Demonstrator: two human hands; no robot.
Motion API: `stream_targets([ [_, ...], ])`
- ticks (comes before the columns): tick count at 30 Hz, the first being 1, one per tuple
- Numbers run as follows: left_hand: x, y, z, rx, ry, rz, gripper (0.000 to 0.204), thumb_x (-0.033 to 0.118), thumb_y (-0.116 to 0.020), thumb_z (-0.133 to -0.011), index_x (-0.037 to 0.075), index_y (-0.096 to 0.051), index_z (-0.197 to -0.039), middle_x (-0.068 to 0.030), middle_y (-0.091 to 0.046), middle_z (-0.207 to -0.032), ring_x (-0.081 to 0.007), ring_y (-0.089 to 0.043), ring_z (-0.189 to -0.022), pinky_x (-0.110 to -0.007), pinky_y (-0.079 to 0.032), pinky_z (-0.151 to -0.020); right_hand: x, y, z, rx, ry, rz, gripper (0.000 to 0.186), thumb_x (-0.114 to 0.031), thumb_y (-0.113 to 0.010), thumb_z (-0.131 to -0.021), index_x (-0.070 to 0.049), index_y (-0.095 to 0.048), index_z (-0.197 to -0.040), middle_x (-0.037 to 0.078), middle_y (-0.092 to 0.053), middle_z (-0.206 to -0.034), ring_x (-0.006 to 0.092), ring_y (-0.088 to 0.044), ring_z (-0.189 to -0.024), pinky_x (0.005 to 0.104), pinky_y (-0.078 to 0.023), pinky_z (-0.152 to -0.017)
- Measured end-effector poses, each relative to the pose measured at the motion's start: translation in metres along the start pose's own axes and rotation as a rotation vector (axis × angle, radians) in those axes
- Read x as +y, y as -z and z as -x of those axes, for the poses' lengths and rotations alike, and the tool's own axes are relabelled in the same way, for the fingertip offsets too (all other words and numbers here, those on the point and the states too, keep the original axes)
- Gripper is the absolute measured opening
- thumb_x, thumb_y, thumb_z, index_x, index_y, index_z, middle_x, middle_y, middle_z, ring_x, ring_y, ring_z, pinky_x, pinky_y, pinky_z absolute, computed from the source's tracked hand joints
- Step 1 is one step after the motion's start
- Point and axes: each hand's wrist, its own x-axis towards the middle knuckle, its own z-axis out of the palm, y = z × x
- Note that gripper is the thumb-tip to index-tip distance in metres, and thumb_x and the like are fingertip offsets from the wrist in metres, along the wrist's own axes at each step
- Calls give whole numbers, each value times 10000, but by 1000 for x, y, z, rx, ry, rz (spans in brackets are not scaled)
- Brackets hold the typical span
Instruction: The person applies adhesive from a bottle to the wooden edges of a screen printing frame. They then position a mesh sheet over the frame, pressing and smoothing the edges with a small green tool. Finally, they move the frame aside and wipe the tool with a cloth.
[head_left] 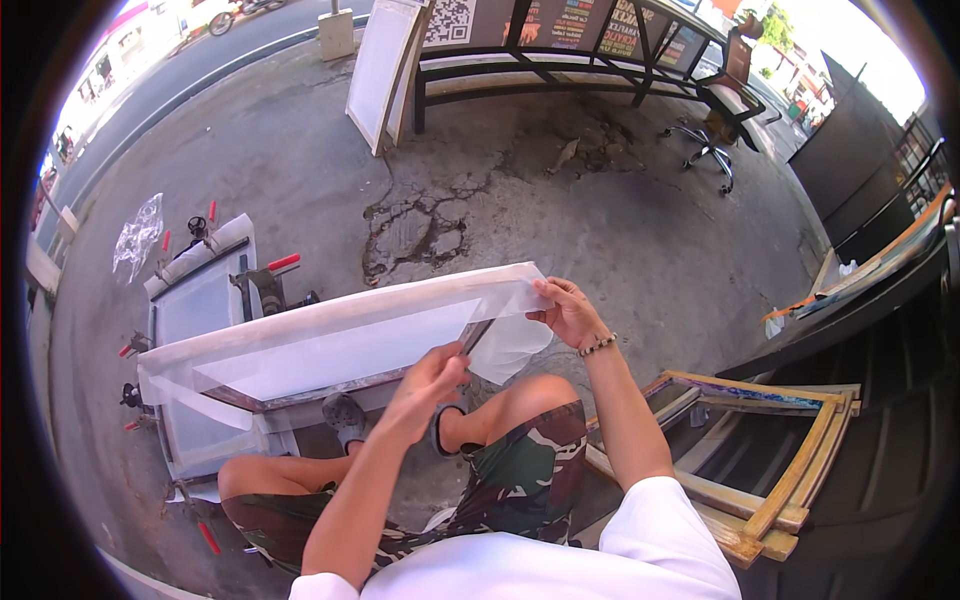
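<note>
A long frame covered in sheer white mesh (330, 335) stands tilted across my knees, its lower left end over a clamped screen. My left hand (428, 392) is closed at the frame's near right part, beside a dark inner edge; its grip is partly hidden. At the upper right corner, my right hand (568, 312) pinches the edge of the mesh fabric (512, 345), and a loose flap hangs below it. To the left, the clamped screen (205, 300) lies low, with red-handled clamps (270, 280) around its edges.
Several bare wooden frames (800, 470) lie stacked at my right. White panels (385, 70) lean by a black metal rack (540, 75) ahead. An office chair (715, 140) stands far right. Clear plastic (140, 235) lies on the cracked concrete floor at left.
</note>
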Motion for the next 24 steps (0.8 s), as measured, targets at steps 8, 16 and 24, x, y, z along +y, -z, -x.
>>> stream_targets([
  [8,7,-91,-95,500,-74,346,438,415,-717,-923,-9,-709,-1031,-44,-704,-915,-152,-663,-822,-299,-463,-725,5,7,-4,-61,16,137,193,-234,-729,-926,-44,-710,-949,32,-708,-879,117,-667,-791,297,-548,-737],
  [16,-7,-64,-79,350,-216,45,285,271,-664,-972,-5,-711,-1029,-83,-721,-916,-181,-703,-829,-279,-510,-726,4,-8,-5,82,53,134,257,-271,-698,-954,-19,-711,-903,22,-688,-823,76,-633,-703,228,-510,-629],
  [24,60,167,145,755,-218,133,671,723,-381,-951,80,-529,-1074,-136,-658,-1073,-283,-689,-941,-408,-537,-766,17,-3,-11,170,164,151,155,-177,-680,-963,-39,-715,-903,-10,-679,-799,72,-627,-709,240,-513,-680],
])
